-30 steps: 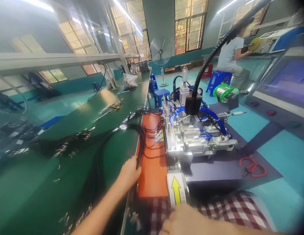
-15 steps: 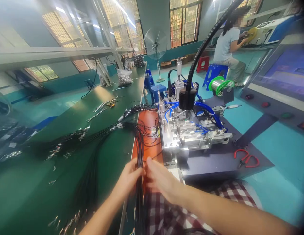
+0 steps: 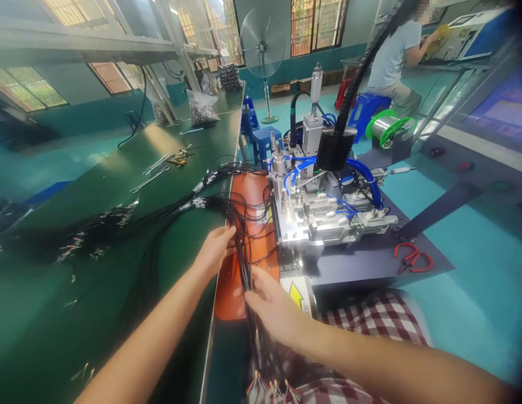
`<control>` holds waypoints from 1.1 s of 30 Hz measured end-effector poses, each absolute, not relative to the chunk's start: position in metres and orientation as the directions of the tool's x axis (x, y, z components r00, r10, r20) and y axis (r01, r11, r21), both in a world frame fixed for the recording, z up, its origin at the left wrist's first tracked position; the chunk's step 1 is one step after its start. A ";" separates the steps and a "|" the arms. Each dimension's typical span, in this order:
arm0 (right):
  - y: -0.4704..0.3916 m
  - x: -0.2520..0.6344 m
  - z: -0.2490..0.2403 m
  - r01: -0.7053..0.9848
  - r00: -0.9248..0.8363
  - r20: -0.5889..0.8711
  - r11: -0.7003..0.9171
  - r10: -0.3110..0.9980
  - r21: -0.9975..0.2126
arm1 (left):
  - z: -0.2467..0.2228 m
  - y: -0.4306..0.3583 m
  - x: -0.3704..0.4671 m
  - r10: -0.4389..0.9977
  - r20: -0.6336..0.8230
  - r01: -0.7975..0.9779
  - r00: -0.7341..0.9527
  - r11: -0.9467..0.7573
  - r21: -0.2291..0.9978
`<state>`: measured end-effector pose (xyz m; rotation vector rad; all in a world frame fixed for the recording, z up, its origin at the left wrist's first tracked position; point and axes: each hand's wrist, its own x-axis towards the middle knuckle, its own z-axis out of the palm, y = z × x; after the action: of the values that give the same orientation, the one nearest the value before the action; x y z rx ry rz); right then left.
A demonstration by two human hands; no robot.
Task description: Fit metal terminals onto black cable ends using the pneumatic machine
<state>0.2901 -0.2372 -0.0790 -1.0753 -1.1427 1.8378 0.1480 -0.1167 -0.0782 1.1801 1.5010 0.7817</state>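
Note:
A bundle of black cables (image 3: 243,247) runs over the orange tray (image 3: 261,247) and down toward my lap, where its stripped ends show coloured wires. My left hand (image 3: 216,247) has its fingers closed at the bundle's upper left side. Lower down, my right hand (image 3: 271,303) is wrapped round the same bundle from the right, thumb in front. More black cables (image 3: 151,275) lie on the green table to the left, joined by the shiny connectors (image 3: 197,202) near the tray's top.
A metal machine (image 3: 328,219) with blue tubes stands right of the tray, red-handled pliers (image 3: 412,259) on its base. Wrenches (image 3: 154,174) and a bag of small parts (image 3: 201,108) sit on the table (image 3: 118,292). Behind are a fan (image 3: 263,47) and a seated person (image 3: 393,56).
My left hand has moved up the bundle, away from my right hand. My right hand has closed on the cables. The view has shifted, and the wire ends now show lower down.

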 end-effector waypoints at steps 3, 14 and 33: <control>-0.239 0.291 -0.073 0.178 -0.473 -0.131 -0.051 0.871 -0.983 | -0.081 -0.126 0.149 0.955 -0.296 0.306 0.019 0.276 0.911; -0.223 0.296 -0.069 0.823 -0.523 -0.109 0.468 0.845 -0.322 | -0.086 -0.149 0.109 0.985 -0.152 0.746 0.077 0.044 0.664; -0.257 0.366 -0.051 0.387 -0.466 -0.277 -0.087 0.840 -0.918 | -0.076 -0.138 0.166 0.820 -0.108 0.826 0.562 -0.552 0.115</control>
<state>0.3663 -0.2573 -0.0515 -1.3291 -1.8019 1.5735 0.1656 -0.1378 -0.0757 2.6396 1.4009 -0.0627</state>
